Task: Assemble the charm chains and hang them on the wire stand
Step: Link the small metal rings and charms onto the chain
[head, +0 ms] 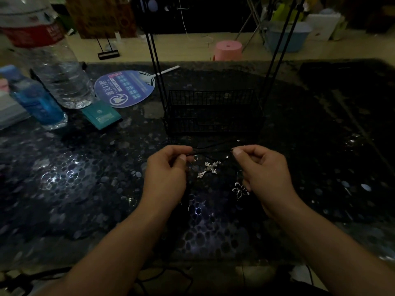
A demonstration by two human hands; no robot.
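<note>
left hand (168, 167) + right hand (259, 167) frame centre, apart, each pinching cord (210, 151) end | cross (209, 168) dangling | cord limp, light, tangle-prone; grip near ends

The black wire stand with its mesh basket (210, 112), mid-frame, looks like thin matt-coated metal. Below it, the silver cross-shaped charm (209, 168) and the silver flower-shaped charm (240, 190) gleam like polished metal, on a thin black matt cord (210, 152). The dark pebble-patterned tabletop (85, 189) is smooth and glossy, throwing back white glints. At upper left, the large clear plastic water bottle (57, 67) is shiny, as is the small blue plastic bottle (37, 103). The round blue printed fan (125, 88) looks like smooth plastic.
</note>
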